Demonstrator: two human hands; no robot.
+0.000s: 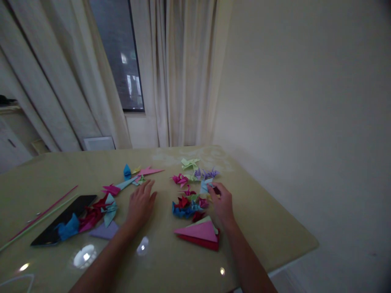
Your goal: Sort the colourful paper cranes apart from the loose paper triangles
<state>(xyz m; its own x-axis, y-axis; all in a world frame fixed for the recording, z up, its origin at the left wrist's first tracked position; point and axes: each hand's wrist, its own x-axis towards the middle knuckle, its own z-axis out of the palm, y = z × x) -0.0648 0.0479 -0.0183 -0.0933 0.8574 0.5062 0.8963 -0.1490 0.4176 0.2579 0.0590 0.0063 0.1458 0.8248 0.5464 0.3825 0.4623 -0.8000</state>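
Folded paper in many colors lies across a pale, glossy counter (262,207) as I work with both hands in front of a curtained window (119,57). My right hand (222,199) is drawn narrow, thumb and fingers pinching a light-blue folded paper (205,185) at the right edge of a cluster of small paper figures; whether it is fully off the counter, I cannot tell. Around it sit a purple figure (210,173), a pale-green figure (190,163) farther back, and a magenta figure (180,180) to its left. Nearer to me, a pink paper wedge (200,232) lies over a red one.

My left hand (142,203) is loosely spread, palm down, with nothing visibly held, its fingertips beside a small green folded piece (141,180); contact there is unclear. To its left, more folded papers overlap a dark flat panel (49,232), near a pink rod (45,211).

The step in hand appears to be handling the light-blue piece within the right-hand cluster. From here, the move seems to call for a light pinch and clearance from the neighboring folds. No brand, label or writing can be read anywhere, the dark panel included.
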